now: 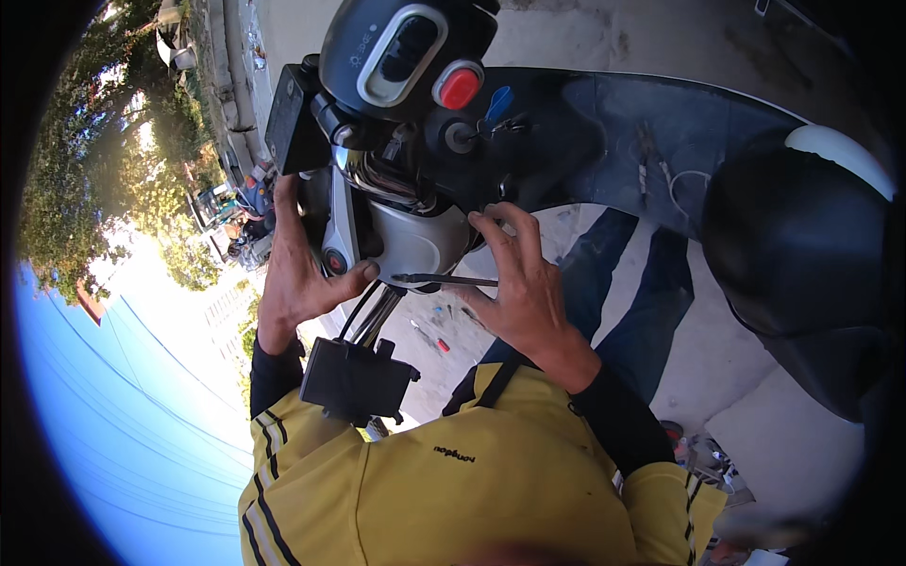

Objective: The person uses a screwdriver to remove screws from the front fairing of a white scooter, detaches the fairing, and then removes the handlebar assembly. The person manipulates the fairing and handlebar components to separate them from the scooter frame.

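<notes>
A scooter's silver-grey front cover (415,243) lies under both my hands, below the chrome handlebar stem (387,174). My left hand (300,274) is wrapped round the cover's left side; its thumb lies along the near edge and its other fingers are hidden behind. Beside a round emblem (333,260), that thumb comes close to a thin dark rod-like tool (444,279). My right hand (524,288) holds this tool between thumb and fingers, its tip pointing left across the cover. The right index fingertip touches the cover's right edge.
Above my hands sits a black switch housing (377,28) with a red button (460,86). A blue-headed key (498,106) is near the ignition lock (460,138). Pliers (645,151) lie on the black body panel. A black phone holder (357,379) hangs below; the seat (802,255) is right.
</notes>
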`<action>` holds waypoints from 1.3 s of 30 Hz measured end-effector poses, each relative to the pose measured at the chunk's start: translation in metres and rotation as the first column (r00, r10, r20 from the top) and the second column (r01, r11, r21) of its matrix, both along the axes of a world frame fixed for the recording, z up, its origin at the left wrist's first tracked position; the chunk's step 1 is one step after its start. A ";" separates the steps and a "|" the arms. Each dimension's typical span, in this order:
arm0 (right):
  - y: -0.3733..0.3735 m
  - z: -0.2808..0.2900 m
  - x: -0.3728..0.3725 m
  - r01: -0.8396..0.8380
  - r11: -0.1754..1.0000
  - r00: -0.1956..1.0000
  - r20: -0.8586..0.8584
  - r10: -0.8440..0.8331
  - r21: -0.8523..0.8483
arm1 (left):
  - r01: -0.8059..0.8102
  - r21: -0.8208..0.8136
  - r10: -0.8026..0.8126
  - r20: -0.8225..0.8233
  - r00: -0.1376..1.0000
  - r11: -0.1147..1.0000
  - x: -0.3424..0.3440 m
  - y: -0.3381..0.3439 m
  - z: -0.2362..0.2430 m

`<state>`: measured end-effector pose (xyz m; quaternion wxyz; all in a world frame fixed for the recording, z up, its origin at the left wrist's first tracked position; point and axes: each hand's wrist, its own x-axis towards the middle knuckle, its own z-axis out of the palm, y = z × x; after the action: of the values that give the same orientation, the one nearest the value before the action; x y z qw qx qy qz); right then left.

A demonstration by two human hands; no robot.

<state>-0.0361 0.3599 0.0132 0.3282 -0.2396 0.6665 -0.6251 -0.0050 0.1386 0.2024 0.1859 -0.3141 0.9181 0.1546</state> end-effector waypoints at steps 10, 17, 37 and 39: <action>0.111 -0.035 0.027 -0.013 1.000 0.310 0.951 0.001 0.004 | -0.050 -0.040 0.045 -0.113 0.993 0.998 0.017 0.007 -0.004; 0.202 -0.043 0.075 0.075 0.991 -0.121 0.987 -0.101 0.111 | -0.128 -0.082 0.109 -0.208 0.972 0.988 0.027 0.016 -0.012; 0.272 -0.083 0.202 0.050 0.911 0.758 0.579 -0.301 0.408 | 0.018 -0.039 -0.029 -0.308 0.951 0.999 0.072 -0.004 -0.019; 0.270 -0.082 0.216 0.060 0.913 0.717 0.619 -0.320 0.402 | 0.009 -0.046 -0.022 -0.279 0.960 0.999 0.076 -0.007 -0.015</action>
<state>0.1797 0.6294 -0.0686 0.5168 0.1365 0.6248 -0.5691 0.0711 0.1320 0.1877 0.0486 -0.2861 0.9408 0.1753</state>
